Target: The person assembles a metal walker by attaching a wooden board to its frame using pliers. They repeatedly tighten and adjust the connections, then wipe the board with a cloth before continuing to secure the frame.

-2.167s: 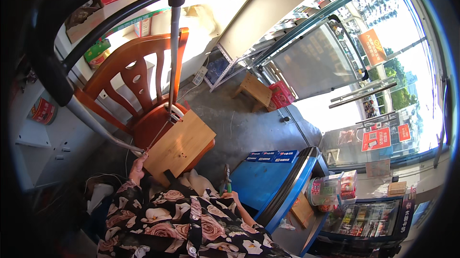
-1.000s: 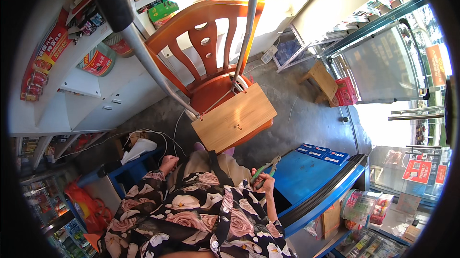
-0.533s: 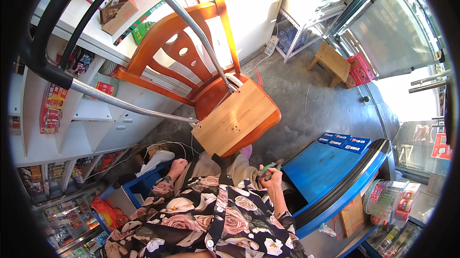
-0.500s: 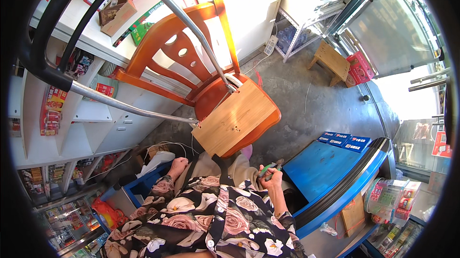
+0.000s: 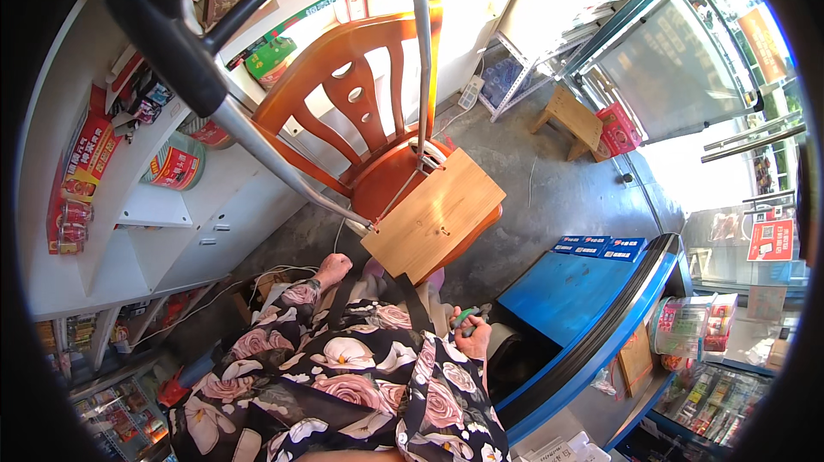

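My right hand [image 5: 472, 337] is closed around a green-handled hand tool, apparently pliers [image 5: 466, 317], near my lap; its jaws are hard to make out. My left hand [image 5: 333, 269] is curled into a fist just left of the wooden board, and I cannot see whether anything is in it. In front of me a pale wooden board [image 5: 436, 215] lies on the seat of an orange-brown wooden chair [image 5: 356, 101]. A metal tube frame [image 5: 296, 177] with thick black grips meets the board's far edge at two corners. A small dark hole shows near the board's middle.
At right stands a blue counter [image 5: 562, 294] with blue boxes [image 5: 601, 246] on it. Beyond the chair are a wooden stool [image 5: 570, 123] and a red box [image 5: 616, 130]. White shelving [image 5: 94, 273] lines the left, and a white cable [image 5: 193, 316] trails near my left arm.
My view has shifted, so the tube frame's grips loom closer. The tool in my right hand points less outward, its jaws less visible. My left hand stays closed beside the board.
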A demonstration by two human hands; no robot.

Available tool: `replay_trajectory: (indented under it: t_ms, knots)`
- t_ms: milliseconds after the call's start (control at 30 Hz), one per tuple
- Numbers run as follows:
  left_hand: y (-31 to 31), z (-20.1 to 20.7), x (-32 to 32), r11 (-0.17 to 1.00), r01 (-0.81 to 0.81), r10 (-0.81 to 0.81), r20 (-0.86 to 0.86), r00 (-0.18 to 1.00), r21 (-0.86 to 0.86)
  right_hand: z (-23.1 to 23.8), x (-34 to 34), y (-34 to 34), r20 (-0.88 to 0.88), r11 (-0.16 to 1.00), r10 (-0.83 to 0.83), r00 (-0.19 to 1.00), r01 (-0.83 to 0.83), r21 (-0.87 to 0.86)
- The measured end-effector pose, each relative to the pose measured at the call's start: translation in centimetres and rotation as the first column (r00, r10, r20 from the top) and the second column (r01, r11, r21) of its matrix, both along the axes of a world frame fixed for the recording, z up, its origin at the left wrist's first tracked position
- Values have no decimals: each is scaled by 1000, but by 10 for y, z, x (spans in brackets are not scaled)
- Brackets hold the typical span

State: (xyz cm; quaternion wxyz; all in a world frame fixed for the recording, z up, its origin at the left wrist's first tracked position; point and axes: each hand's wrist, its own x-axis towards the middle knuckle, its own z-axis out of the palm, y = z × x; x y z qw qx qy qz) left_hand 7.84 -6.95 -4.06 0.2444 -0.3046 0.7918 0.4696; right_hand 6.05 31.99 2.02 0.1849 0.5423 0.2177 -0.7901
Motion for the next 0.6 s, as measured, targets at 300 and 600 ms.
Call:
replay_trajectory:
  t_ms: [300,600]
  knots:
    - [-4,0,-15,994,107,-103,-205,973,8,11,20,-4,-53,982,185,981,-181,60]
    - [-9,-19,0,959,276,-270,-80,959,67,29,37,-14,-52,997,56,997,-58,-43]
